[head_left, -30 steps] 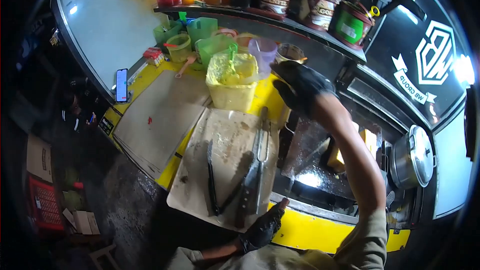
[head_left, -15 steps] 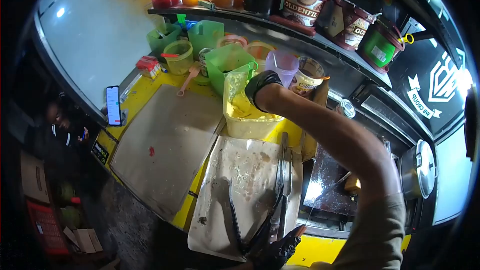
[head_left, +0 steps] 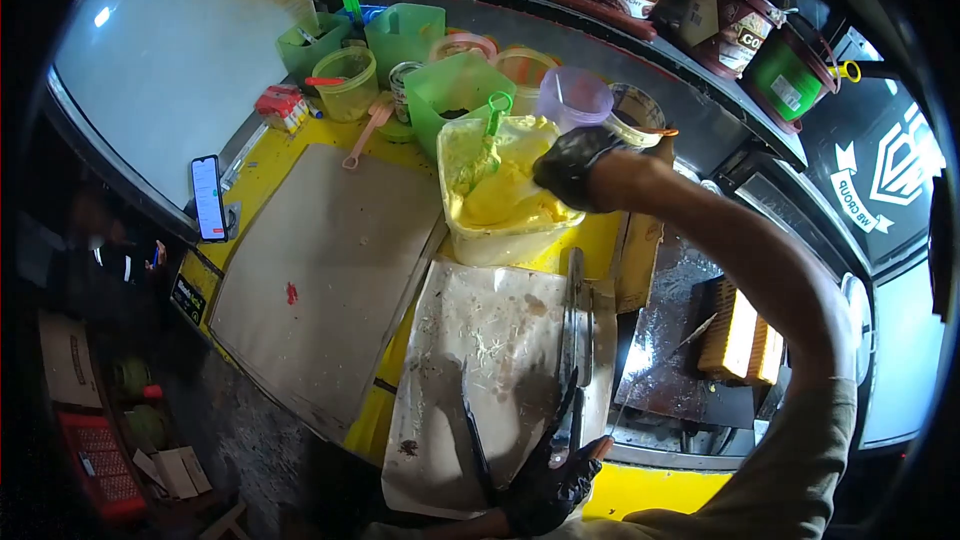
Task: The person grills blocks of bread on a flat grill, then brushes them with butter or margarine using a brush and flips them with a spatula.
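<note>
My right hand (head_left: 578,170), in a black glove, is over the right side of a white tub (head_left: 510,246) of yellow spread (head_left: 510,198). Its fingers are curled in; I cannot tell what they hold. A green spoon (head_left: 492,130) stands upright in the spread, left of that hand. At the bottom, my left hand (head_left: 548,496), also gloved, is closed with a long thin rod (head_left: 692,332) running from its fingertips toward the bread (head_left: 738,340) on the dark griddle. Black-armed tongs (head_left: 474,435) lie spread on the stained board (head_left: 430,480) by this hand.
A second covered board (head_left: 320,270) lies left, with a phone (head_left: 208,198) standing beyond it. Green containers (head_left: 405,35), a purple cup (head_left: 575,98) and other tubs line the back. A shelf (head_left: 540,8) of buckets overhangs them. A metal utensil (head_left: 571,310) lies along the stained board's right side.
My right hand has shifted right within the tub, uncovering the green spoon and more of the spread. The view has shifted, showing more bread on the griddle. My left hand stays low by the tongs.
</note>
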Demonstrator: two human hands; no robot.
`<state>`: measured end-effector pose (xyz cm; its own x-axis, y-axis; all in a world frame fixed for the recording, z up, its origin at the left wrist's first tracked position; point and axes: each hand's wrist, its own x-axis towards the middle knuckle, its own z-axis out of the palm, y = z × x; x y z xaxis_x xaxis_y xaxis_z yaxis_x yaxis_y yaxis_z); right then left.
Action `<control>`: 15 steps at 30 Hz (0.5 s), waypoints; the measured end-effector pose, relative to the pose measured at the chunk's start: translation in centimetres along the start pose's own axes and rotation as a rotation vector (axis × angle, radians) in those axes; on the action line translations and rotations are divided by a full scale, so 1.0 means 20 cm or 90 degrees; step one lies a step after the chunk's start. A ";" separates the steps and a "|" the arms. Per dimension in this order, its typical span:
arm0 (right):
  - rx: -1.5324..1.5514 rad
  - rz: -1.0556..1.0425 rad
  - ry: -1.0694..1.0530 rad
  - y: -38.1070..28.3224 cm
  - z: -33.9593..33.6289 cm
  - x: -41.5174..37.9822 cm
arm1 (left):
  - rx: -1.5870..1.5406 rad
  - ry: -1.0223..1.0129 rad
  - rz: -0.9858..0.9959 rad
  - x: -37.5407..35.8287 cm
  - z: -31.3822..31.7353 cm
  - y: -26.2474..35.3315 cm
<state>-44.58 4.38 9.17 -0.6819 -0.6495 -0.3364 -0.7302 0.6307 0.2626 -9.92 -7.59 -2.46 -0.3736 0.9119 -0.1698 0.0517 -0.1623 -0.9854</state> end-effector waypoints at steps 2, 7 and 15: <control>0.064 0.024 -0.015 -0.04 0.00 0.04 | 0.112 -0.014 0.076 0.01 -0.03 0.02; 0.372 0.016 0.026 0.08 0.04 -0.04 | 0.654 -0.113 0.451 -2.23 0.27 0.80; 0.875 -0.127 0.264 0.20 0.16 -0.72 | 1.416 -0.280 0.938 -2.08 0.99 0.60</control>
<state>-37.48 17.71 12.14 -0.7124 -0.6972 0.0802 -0.3591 0.2640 -0.8952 -12.00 -54.97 -6.85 -0.9996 0.0055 -0.0290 -0.0290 -0.3725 0.9276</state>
